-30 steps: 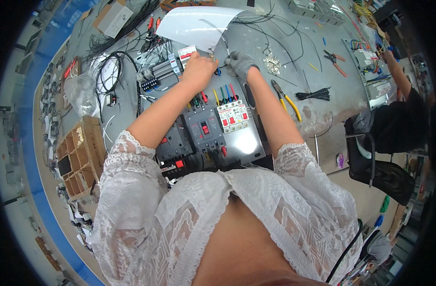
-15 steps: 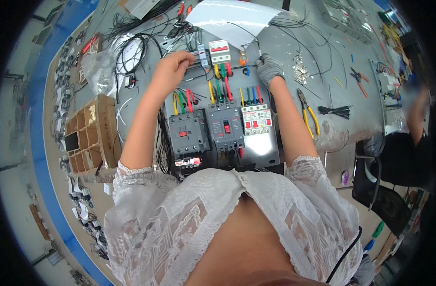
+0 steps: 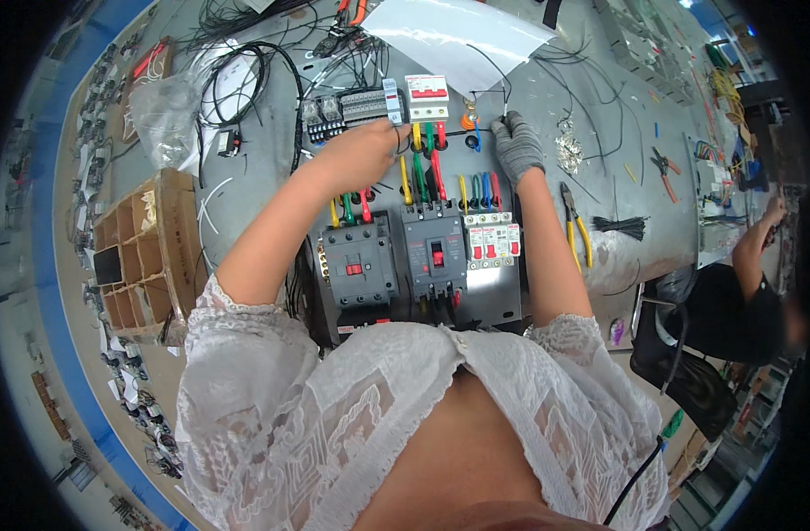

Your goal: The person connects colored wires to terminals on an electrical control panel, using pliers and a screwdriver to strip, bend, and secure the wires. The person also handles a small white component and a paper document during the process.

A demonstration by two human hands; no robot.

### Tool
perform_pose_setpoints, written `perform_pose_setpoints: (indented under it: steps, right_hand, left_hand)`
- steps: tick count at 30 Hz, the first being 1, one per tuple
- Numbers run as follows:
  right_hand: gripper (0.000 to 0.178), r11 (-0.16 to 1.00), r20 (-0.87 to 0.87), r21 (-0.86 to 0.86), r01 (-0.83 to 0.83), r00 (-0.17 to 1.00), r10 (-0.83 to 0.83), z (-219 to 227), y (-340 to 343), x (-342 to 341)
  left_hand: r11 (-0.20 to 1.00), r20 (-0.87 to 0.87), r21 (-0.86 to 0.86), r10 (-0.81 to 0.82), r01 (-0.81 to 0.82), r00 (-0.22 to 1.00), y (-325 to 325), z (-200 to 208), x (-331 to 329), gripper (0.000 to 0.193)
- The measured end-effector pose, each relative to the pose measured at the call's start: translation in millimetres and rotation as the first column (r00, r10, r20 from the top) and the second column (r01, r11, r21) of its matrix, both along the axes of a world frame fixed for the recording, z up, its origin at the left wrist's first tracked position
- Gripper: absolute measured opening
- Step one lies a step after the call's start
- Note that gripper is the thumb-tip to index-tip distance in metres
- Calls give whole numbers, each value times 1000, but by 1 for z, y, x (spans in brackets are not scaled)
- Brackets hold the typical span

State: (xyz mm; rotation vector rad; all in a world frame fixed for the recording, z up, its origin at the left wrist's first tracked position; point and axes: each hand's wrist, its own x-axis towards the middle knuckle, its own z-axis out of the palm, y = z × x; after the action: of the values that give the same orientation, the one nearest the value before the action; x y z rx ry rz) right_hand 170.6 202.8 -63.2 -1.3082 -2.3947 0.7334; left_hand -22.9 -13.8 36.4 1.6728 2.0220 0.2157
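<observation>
Bare, my left hand (image 3: 362, 159) is closed, its fingertips pressed together beside the yellow, green and red wires (image 3: 429, 137) under a small white breaker (image 3: 428, 96). What it pinches, if anything, is too small to make out; a dark wire shows at the fingertips. My right hand (image 3: 518, 150), in a grey striped glove, is closed on a thin black wire (image 3: 508, 88) with a pale sleeve near the grip. The wire bends upward over a white sheet. Nearer me on the metal panel sit a contactor (image 3: 359, 265), a moulded-case breaker (image 3: 436, 250) and several small white breakers (image 3: 491, 241).
A terminal block row (image 3: 365, 106) lies beyond my left hand. Right of the panel are yellow-handled pliers (image 3: 577, 226), black cable ties (image 3: 619, 227) and scattered metal terminals (image 3: 568, 150). A divided cardboard box (image 3: 184, 239) stands left. Another person (image 3: 723, 296) works at far right.
My left hand has moved right and toward me, from beside the terminal block to the coloured wires. My right hand keeps the black wire. The whole view has shifted slightly.
</observation>
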Motion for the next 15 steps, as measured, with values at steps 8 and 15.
perform_pose_setpoints:
  steps: [8, 15]
  right_hand:
    - [38, 969, -341, -247, -19, 938, -68, -8, -3, -6]
    - [24, 997, -164, -81, 14, 986, -28, 2, 2, -4]
  left_hand:
    - [999, -95, -41, -34, 30, 995, -2, -1, -5, 55]
    - [999, -123, 35, -4, 8, 992, 4, -1, -6, 42]
